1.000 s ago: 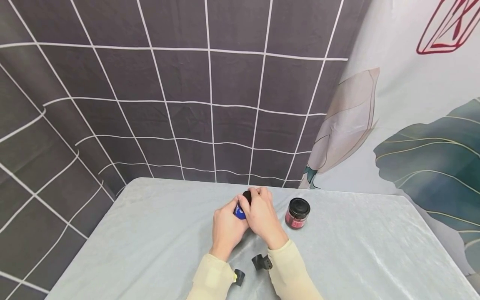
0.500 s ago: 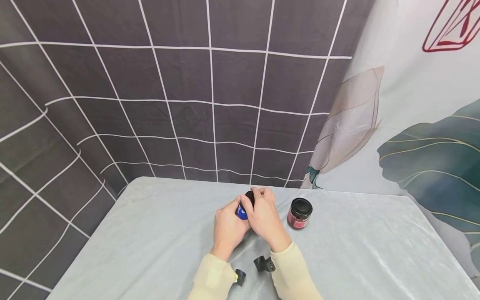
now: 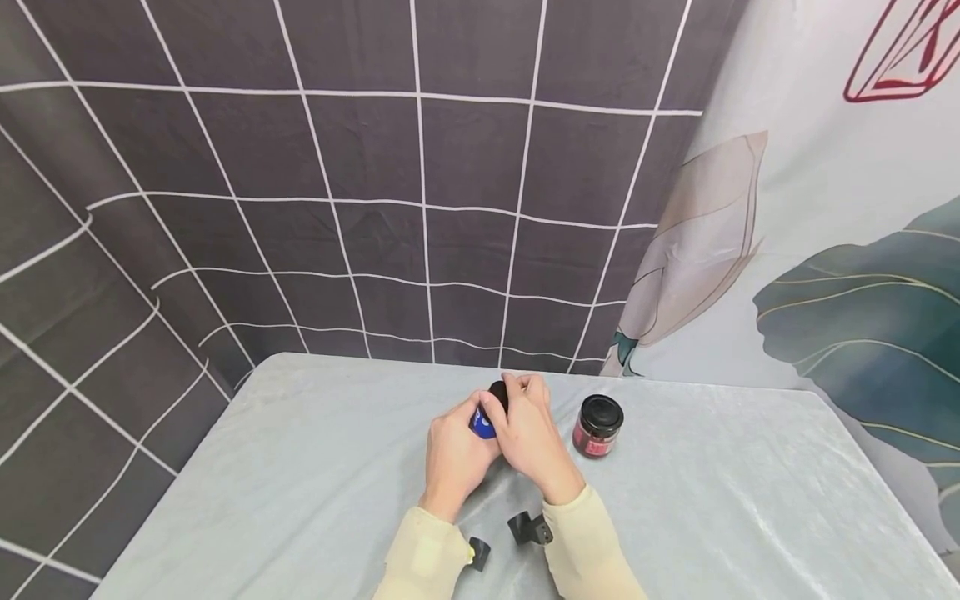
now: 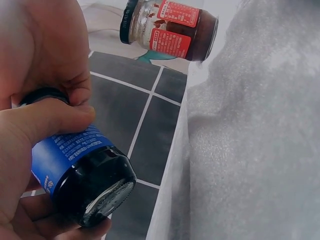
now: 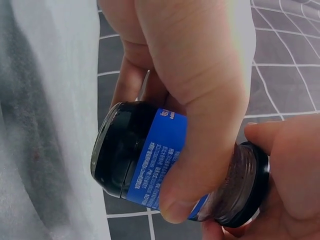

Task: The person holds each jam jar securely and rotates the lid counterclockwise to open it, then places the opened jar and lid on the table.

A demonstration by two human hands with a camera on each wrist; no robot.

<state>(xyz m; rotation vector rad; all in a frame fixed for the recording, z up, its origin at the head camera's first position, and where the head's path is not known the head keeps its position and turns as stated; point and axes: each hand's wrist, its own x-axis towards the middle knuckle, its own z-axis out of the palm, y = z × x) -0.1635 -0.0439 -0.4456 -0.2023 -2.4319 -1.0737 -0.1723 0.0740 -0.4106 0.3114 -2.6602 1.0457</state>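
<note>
A glass jar (image 3: 482,425) with a blue label, dark contents and a black lid (image 5: 261,182) is held tilted between both hands. My left hand (image 3: 456,450) grips its body, the thumb (image 4: 55,117) lying across the label in the left wrist view. My right hand (image 3: 528,425) holds the lid end, its fingers curled round the black lid. In the left wrist view the jar's glass base (image 4: 107,200) shows, and the right hand hides most of the lid. To the right stands a second jar (image 3: 597,427), upright, with a red label and black lid, touched by neither hand.
A pale grey cloth (image 3: 300,483) covers the table. Behind it hangs a dark grey curtain (image 3: 360,167) with white grid lines, and a white patterned one (image 3: 697,333) at the right. Black wrist devices (image 3: 528,528) sit at both cream sleeves.
</note>
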